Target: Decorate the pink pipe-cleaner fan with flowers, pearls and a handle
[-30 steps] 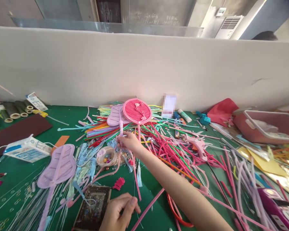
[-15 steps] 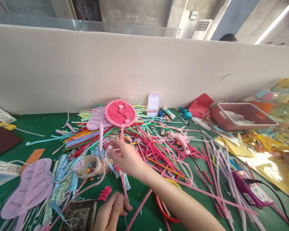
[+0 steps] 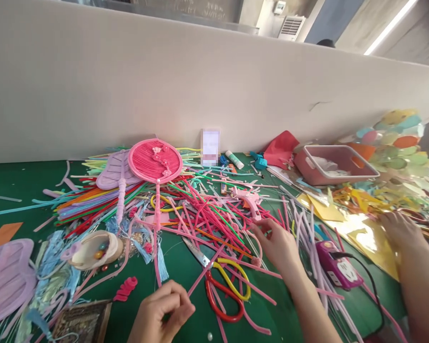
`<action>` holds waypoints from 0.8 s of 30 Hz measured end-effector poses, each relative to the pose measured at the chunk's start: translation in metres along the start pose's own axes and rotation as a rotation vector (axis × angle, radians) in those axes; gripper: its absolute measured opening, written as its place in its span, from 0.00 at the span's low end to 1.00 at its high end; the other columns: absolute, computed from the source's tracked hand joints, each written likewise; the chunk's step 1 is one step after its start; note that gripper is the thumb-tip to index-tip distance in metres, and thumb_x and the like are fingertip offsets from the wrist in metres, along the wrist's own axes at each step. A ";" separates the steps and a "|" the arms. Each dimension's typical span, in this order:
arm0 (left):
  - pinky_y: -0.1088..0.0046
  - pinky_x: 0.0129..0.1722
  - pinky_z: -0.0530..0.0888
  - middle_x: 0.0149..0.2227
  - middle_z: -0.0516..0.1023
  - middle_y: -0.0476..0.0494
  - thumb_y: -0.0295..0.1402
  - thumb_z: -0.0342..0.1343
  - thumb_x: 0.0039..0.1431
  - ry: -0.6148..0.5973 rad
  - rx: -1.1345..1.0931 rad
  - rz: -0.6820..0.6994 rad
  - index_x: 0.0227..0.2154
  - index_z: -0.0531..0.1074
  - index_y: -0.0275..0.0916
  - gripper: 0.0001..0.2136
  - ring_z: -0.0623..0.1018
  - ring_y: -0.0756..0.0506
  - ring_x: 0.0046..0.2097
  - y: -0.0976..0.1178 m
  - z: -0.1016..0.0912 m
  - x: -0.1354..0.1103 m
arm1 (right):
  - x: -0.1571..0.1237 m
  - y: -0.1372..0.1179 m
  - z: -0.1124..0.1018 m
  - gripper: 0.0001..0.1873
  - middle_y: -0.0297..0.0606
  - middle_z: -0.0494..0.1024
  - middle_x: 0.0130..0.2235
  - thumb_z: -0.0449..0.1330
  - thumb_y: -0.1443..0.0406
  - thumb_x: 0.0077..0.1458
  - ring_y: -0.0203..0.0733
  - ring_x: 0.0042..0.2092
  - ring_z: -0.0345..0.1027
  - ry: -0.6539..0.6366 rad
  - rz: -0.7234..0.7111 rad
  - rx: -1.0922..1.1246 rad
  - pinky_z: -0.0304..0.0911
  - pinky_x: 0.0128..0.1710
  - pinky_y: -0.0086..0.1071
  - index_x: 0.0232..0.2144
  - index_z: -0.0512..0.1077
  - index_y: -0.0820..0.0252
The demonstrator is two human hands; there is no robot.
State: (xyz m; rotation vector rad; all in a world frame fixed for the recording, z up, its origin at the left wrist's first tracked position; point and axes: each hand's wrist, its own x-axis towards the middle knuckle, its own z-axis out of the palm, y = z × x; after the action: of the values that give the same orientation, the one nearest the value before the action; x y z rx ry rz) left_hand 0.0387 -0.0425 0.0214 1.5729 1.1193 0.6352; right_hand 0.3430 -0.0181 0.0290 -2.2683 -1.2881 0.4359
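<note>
My left hand (image 3: pixel 164 309) is closed at the front edge, thumb against curled fingers; whatever it pinches is hidden. Beside it lie a curled pink-red pipe cleaner piece (image 3: pixel 126 288) and scissors (image 3: pixel 226 290) with red and yellow handles, blades parted. My right hand (image 3: pixel 277 245) has its fingers bent but apart at the handle end of a pink glue gun (image 3: pixel 250 200); contact is unclear. Further back, a round pink fan (image 3: pixel 146 162) made of pipe cleaners leans on the pile, a blue tassel (image 3: pixel 162 262) below its handle.
Loose pipe cleaners (image 3: pixel 214 214) cover the middle. Left are a bead cup (image 3: pixel 114 250), purple fans and a bead tray (image 3: pixel 84 321). Right are a purple power socket (image 3: pixel 338 267) with a cord, a pink basket (image 3: pixel 339 181) and another person's hand (image 3: pixel 400 226) on gold sheets.
My right hand has moved right, from beside the fan's handle to the glue gun, uncovering the scissors. My left hand stays low, still closed. The view has swung to the right.
</note>
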 end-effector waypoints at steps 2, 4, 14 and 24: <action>0.76 0.32 0.69 0.30 0.74 0.47 0.48 0.54 0.62 0.007 0.031 -0.032 0.19 0.64 0.40 0.21 0.74 0.48 0.31 0.001 0.007 0.004 | -0.006 0.001 0.007 0.20 0.40 0.79 0.30 0.54 0.48 0.57 0.42 0.25 0.69 -0.035 -0.033 -0.015 0.61 0.26 0.34 0.33 0.74 0.56; 0.76 0.33 0.71 0.33 0.76 0.47 0.46 0.55 0.62 0.018 0.071 -0.057 0.22 0.65 0.41 0.18 0.76 0.48 0.32 -0.001 0.014 0.006 | -0.010 -0.003 0.016 0.18 0.41 0.80 0.35 0.54 0.50 0.58 0.42 0.27 0.71 -0.066 -0.074 -0.032 0.62 0.28 0.34 0.35 0.74 0.56; 0.76 0.30 0.73 0.35 0.78 0.46 0.39 0.49 0.65 0.035 0.597 0.022 0.37 0.75 0.47 0.09 0.80 0.45 0.35 -0.023 0.020 0.008 | -0.009 -0.011 0.029 0.13 0.39 0.79 0.36 0.53 0.60 0.61 0.46 0.34 0.73 -0.163 -0.131 -0.088 0.61 0.33 0.35 0.45 0.70 0.59; 0.82 0.27 0.71 0.31 0.79 0.50 0.40 0.54 0.64 0.258 0.530 0.151 0.37 0.75 0.47 0.07 0.77 0.51 0.26 0.001 -0.010 0.005 | -0.040 -0.058 0.008 0.14 0.40 0.78 0.47 0.59 0.55 0.62 0.48 0.49 0.71 -0.319 -0.420 0.091 0.66 0.48 0.39 0.47 0.74 0.53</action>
State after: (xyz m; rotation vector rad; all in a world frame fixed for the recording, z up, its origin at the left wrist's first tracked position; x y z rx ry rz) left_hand 0.0330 -0.0332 0.0243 2.0839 1.4524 0.6906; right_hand 0.2780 -0.0258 0.0565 -1.8328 -1.8112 0.7017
